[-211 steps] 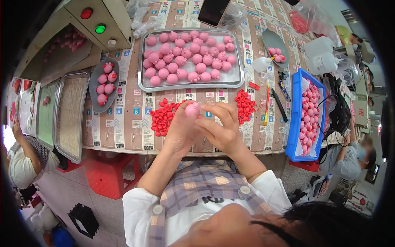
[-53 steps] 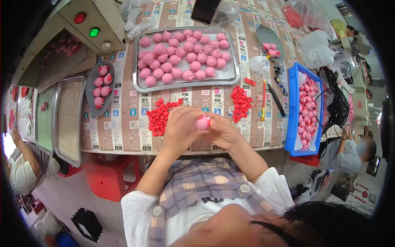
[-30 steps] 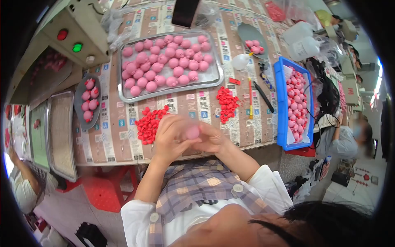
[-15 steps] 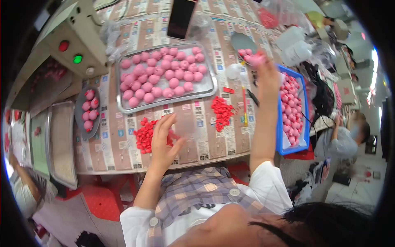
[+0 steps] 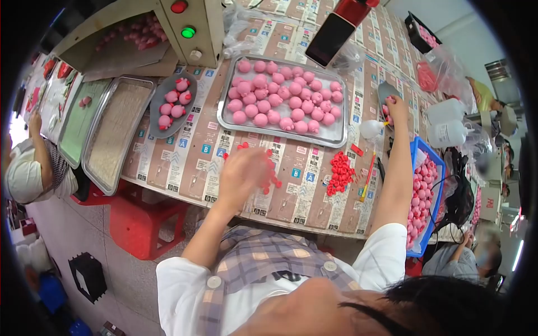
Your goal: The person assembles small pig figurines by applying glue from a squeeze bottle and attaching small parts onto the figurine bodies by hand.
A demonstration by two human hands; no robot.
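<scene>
My left hand (image 5: 240,175) is over a loose pile of small red pieces (image 5: 274,175) near the table's front edge. Its fingers are smeared by motion, so their grip cannot be made out. Out to the right, my right hand (image 5: 397,111) has its fingers closed around a pink ball (image 5: 389,101) at the small grey dish (image 5: 386,88). A white squeeze bottle (image 5: 372,129) with a yellow tip lies just left of that hand. Between my arms sits a second pile of red pieces (image 5: 340,173).
A metal tray (image 5: 339,136) full of pink balls stands mid-table. A blue crate (image 5: 415,147) of balls is at right. At left are a grey plate (image 5: 162,133) with red-trimmed balls, a machine (image 5: 208,33) and a red stool (image 5: 137,227). A phone (image 5: 330,39) lies behind.
The view has turned, shifting the table contents. My right hand has brought the pink ball from in front of the grey dish to the dish. My left hand's spread fingers are now blurred over the red pieces.
</scene>
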